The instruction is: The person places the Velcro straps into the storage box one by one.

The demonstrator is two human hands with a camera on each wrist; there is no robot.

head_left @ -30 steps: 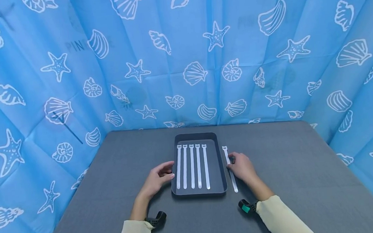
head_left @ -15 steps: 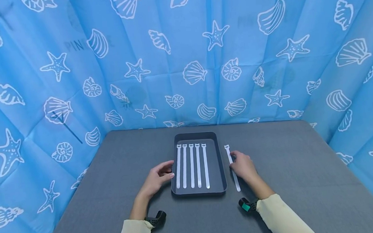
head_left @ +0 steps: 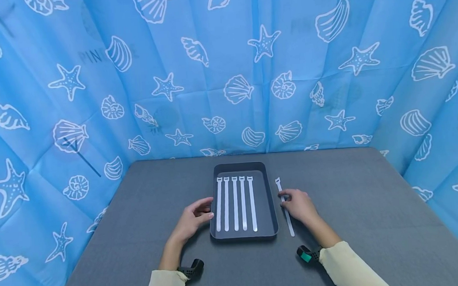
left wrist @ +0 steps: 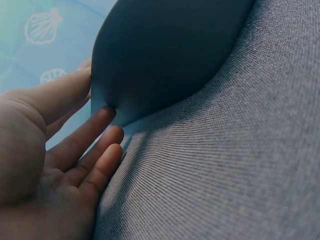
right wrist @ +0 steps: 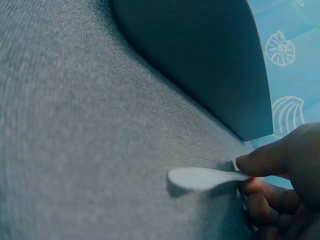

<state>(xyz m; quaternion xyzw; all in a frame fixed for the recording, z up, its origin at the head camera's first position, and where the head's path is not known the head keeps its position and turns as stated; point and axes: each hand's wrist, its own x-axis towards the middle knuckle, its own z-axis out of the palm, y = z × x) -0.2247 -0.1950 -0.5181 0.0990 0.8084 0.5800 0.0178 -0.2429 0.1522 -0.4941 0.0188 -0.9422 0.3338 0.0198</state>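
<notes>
In the head view, a dark grey tray (head_left: pixel 245 236) holds several white hook-and-loop cable ties (head_left: pixel 235 204) lying side by side, slotted heads at the far end. My left hand (head_left: pixel 192 221) is at the tray's left side. In the left wrist view its fingers (left wrist: pixel 102 122) are fairly straight and touch the tray's outer wall (left wrist: pixel 155 60). My right hand (head_left: pixel 300 205), just right of the tray, pinches another white cable tie (head_left: pixel 288 222) between thumb and fingers, head pointing away. The right wrist view shows this tie's rounded tail (right wrist: pixel 195 178) sticking out from the pinch, over the cloth.
A grey cloth-covered table (head_left: pixel 168 182) lies under everything. A blue curtain (head_left: pixel 218 99) with white shells and starfish hangs behind and at both sides. The tray's right wall (right wrist: pixel 195 55) rises close to the right hand.
The cable tie in my right hand has shifted slightly to the right, away from the tray. My right wrist has moved a little right and down. The left hand and tray stay put.
</notes>
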